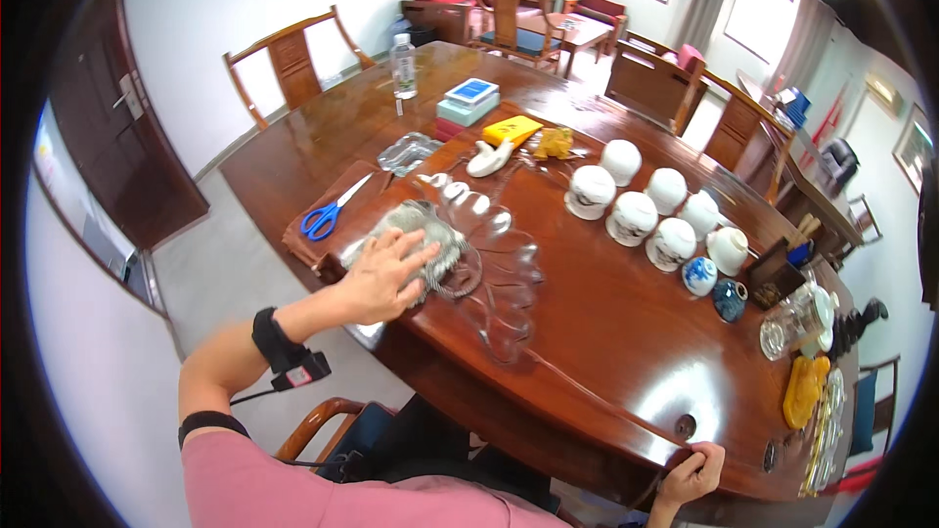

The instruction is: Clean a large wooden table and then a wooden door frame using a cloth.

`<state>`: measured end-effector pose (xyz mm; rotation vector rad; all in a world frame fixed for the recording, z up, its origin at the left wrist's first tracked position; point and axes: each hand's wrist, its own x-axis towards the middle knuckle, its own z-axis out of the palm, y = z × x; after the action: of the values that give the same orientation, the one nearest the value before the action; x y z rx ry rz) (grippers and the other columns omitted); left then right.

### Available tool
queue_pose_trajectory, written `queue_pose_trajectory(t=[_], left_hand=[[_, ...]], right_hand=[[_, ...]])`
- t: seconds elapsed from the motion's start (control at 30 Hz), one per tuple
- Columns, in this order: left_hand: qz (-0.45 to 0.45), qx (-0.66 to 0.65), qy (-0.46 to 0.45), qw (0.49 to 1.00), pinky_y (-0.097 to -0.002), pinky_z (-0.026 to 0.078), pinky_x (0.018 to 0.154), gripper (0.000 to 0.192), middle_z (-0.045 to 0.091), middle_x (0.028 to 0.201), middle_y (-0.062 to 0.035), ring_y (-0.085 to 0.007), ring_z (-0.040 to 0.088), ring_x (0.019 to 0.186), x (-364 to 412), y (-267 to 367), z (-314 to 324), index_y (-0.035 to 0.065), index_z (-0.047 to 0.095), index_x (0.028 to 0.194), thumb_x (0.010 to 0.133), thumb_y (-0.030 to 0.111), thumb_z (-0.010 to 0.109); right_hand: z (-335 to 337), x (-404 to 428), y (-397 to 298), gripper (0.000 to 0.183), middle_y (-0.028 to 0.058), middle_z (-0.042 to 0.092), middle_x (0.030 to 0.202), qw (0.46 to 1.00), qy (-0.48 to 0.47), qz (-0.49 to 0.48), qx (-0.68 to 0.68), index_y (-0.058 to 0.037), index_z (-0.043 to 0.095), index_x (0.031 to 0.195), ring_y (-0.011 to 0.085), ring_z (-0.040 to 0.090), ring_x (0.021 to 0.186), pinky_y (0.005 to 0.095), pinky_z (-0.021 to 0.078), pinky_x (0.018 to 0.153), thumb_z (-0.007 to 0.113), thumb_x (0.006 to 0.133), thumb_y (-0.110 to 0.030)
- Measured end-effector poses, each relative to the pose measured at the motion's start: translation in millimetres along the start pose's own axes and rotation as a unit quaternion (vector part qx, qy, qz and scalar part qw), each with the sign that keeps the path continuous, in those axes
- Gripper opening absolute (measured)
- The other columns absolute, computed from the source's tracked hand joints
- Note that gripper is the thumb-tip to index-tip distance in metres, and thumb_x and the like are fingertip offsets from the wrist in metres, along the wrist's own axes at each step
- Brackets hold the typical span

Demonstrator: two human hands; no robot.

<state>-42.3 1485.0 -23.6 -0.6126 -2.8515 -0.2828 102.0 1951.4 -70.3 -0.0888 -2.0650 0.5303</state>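
Observation:
My left hand [392, 271] lies with fingers spread on a crumpled grey-and-white cloth [418, 218]. That cloth covers part of the carved leaf relief [506, 286] on a glossy wooden tea table [609, 308]. Just beyond it, blue-handled scissors [323, 221] rest on a folded brown cloth [301, 243]. My right hand [693, 473] is at the near table edge, its fingers curled. Nothing can be seen inside that hand. A dark round fitting [685, 425] is set in the tabletop beside it.
Several upturned white cups [632, 218] stand in two rows, with blue cups [730, 299] at their end. A glass jar [788, 326] and a yellow figurine [805, 390] are at right. Farther off are a glass ashtray [408, 154], stacked boxes [467, 106] and a water bottle [403, 67].

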Motion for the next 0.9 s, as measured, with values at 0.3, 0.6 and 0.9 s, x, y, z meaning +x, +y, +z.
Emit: queue_pose_trajectory(t=[0.3, 0.6, 0.9], left_hand=[[0.044, -0.116, 0.109, 0.986, -0.0409, 0.039, 0.092, 0.047, 0.052, 0.121, -0.0132, -0.0323, 0.049, 0.103, -70.3, 6.9, -15.8, 0.0094, 0.056, 0.122, 0.075, 0.008, 0.061], [-0.009, -0.066, 0.146, 0.987, -0.0453, 0.031, 0.095, 0.055, 0.052, 0.122, -0.0089, -0.0317, 0.043, 0.113, -34.0, -43.8, -1.5, 0.015, 0.058, 0.121, 0.066, 0.021, 0.062], [-0.084, -0.105, 0.019, 0.991, -0.0509, 0.026, 0.098, 0.066, 0.042, 0.137, -0.0177, -0.0396, 0.037, 0.122, -21.2, -43.6, -17.3, 0.0124, 0.053, 0.129, 0.065, 0.027, 0.06]], right_hand=[[-26.6, 25.6, -26.4, 0.011, 0.0142, 0.058, 0.072, 0.979, -0.166, -0.083, -0.081, -0.0023, 0.06, 0.076, 0.0328, 0.057, 0.064, 0.0397, 0.0466, 0.06, 0.05, 0.079, -0.001], [-16.8, 57.0, -32.6, 0.005, 0.018, 0.05, 0.074, 0.928, -0.368, -0.02, -0.053, -0.0005, 0.054, 0.075, 0.0371, 0.051, 0.076, 0.044, 0.0419, 0.071, 0.05, 0.077, 0.002], [-9.3, 67.7, -25.4, 0.023, 0.0195, 0.052, 0.094, 0.877, -0.474, 0.035, -0.07, 0.0013, 0.054, 0.099, 0.0364, 0.05, 0.089, 0.0444, 0.041, 0.082, 0.043, 0.084, -0.013]])
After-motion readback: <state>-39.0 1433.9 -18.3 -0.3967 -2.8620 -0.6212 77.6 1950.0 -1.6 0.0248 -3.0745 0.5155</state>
